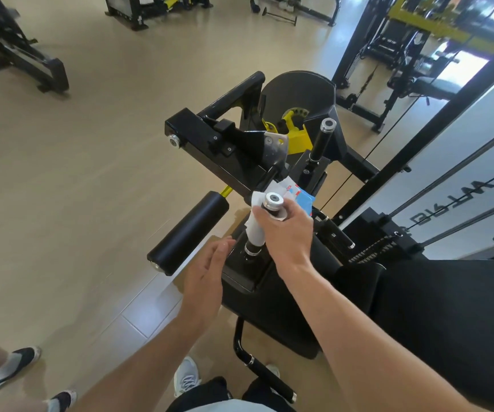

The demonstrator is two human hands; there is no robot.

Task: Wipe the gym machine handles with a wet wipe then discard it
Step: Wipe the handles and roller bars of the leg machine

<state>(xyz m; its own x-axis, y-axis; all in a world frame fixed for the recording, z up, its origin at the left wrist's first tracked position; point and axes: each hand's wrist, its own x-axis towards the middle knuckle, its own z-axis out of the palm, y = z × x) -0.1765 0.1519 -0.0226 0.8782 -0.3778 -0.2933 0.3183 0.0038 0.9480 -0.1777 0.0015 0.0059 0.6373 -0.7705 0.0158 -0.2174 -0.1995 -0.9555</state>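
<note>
A black gym machine stands in front of me with two upright handles. My right hand [285,233] is wrapped around the near handle [273,201] just under its silver cap, pressing a white wet wipe [254,228] against the grip. A blue and white wipe packet [300,198] sticks out behind that same hand. The far handle [323,139] stands free, with nothing touching it. My left hand [207,273] hovers lower left of the near handle, fingers spread, holding nothing.
A black foam roller pad [189,231] juts out to the left of the handle. The machine's seat [436,310] fills the right. Another person's legs and shoes [5,370] stand at the lower left. Other machines [16,52] stand further back on the beige floor.
</note>
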